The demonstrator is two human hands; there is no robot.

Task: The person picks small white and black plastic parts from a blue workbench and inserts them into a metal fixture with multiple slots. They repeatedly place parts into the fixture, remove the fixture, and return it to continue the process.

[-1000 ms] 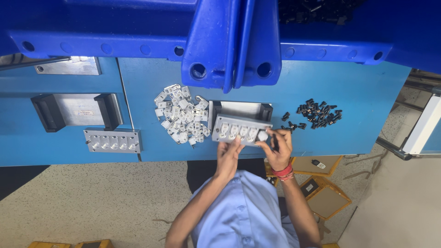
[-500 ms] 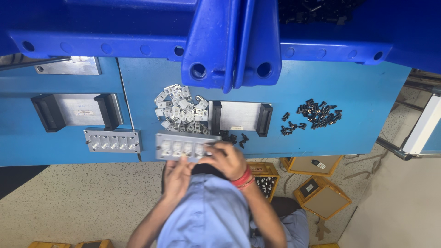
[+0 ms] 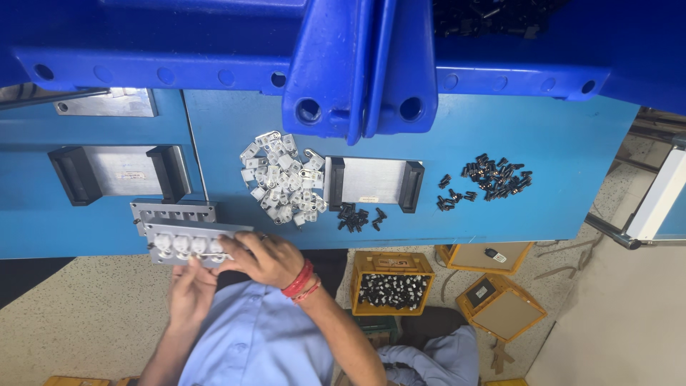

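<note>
Our left hand (image 3: 187, 292) and right hand (image 3: 266, 259) | fingers clamped on a grey metal tray (image 3: 191, 244) | above the blue bench (image 3: 543, 200) edge, beside another tray (image 3: 174, 211).

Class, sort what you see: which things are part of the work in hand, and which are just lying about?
In use:
- grey fixture plate holding white parts
- left hand, under the plate
- right hand, on the plate

Lying about:
- pile of white parts
- black screws
- yellow crate
- empty holder

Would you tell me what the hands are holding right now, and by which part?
Both hands hold a grey metal tray of white parts: right hand at its right end, left hand under its near edge.
</note>
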